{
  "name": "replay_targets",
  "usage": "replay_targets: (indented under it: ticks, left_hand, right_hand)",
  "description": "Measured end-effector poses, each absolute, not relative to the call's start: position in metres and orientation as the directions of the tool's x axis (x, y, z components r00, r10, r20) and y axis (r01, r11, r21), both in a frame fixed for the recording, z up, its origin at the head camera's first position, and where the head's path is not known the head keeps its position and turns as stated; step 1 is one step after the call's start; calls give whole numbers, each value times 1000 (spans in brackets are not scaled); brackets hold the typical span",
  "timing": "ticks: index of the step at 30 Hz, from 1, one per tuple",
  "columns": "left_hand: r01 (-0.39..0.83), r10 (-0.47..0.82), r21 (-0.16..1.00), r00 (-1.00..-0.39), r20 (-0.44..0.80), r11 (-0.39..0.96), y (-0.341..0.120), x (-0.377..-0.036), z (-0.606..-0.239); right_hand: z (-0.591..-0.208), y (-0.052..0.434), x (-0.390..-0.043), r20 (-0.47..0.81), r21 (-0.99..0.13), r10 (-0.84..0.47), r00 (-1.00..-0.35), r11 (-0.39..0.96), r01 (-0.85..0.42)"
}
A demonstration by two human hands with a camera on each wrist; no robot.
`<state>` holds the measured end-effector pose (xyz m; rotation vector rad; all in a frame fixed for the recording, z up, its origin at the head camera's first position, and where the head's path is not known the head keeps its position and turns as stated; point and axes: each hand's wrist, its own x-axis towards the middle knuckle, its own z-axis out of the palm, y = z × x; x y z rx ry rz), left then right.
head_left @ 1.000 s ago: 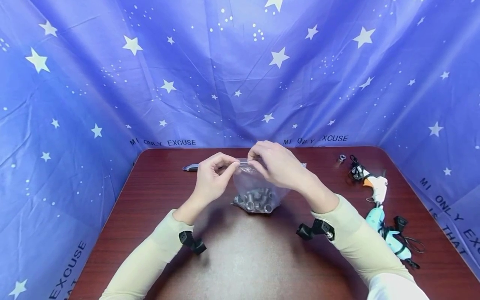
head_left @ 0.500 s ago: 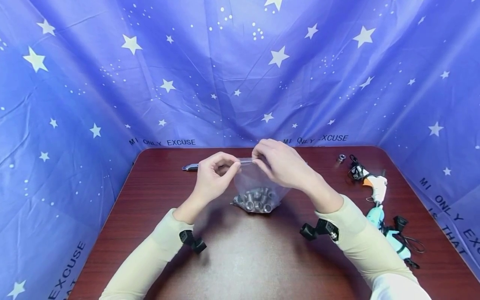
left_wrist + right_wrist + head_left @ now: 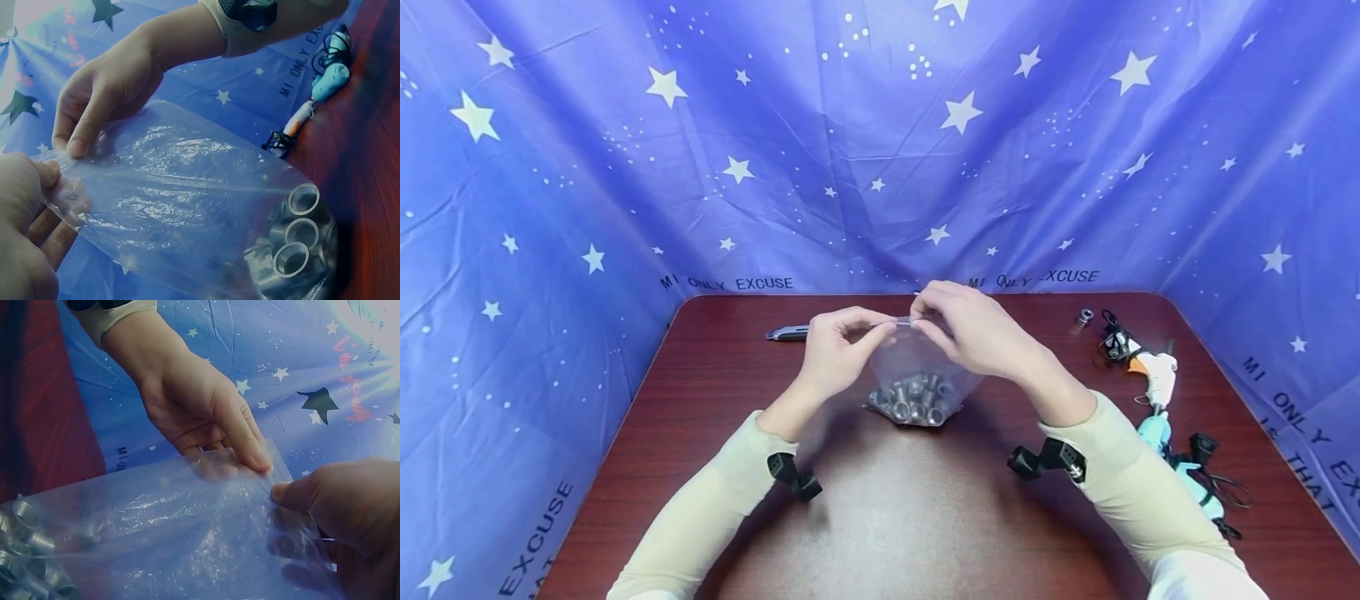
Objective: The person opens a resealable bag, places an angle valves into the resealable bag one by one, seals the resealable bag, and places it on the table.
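Observation:
A clear plastic bag stands on the table, its bottom filled with several metal threaded pipe fittings. My left hand pinches the bag's top edge between thumb and fingers. Just to its right, my right hand pinches the same edge, the two thumbs close together. In the left wrist view the bag stretches from both hands down to the fittings, whose round open ends and inner threads show. Through the film, the fingers of the left hand show behind the bag in the right wrist view.
A utility knife lies behind my left hand. At the right side are a loose metal fitting, a white glue gun with an orange trigger, and a light-blue corded tool. A blue star-print cloth surrounds the table.
Both hands have shifted right along the bag's top edge, the right hand first, then the left, which now sits nearer to it. The fittings have stayed in place.

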<state>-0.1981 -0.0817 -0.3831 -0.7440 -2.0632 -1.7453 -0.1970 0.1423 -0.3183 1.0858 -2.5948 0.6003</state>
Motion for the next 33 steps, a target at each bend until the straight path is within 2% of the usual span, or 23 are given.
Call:
replay_targets:
  ticks: [7, 19, 33]
  left_hand:
    - [537, 161, 840, -839, 520, 82, -82, -199, -383]
    - [545, 156, 833, -835, 528, 94, -82, -201, -387]
    - [487, 159, 870, -867, 473, 71, -82, -200, -385]
  right_hand:
    - [-321, 148, -199, 388, -233, -621, -681, 649, -724]
    - [-322, 152, -199, 385, -195, -620, -684, 670, -717]
    - [-325, 161, -200, 383, -217, -630, -676, 650, -728]
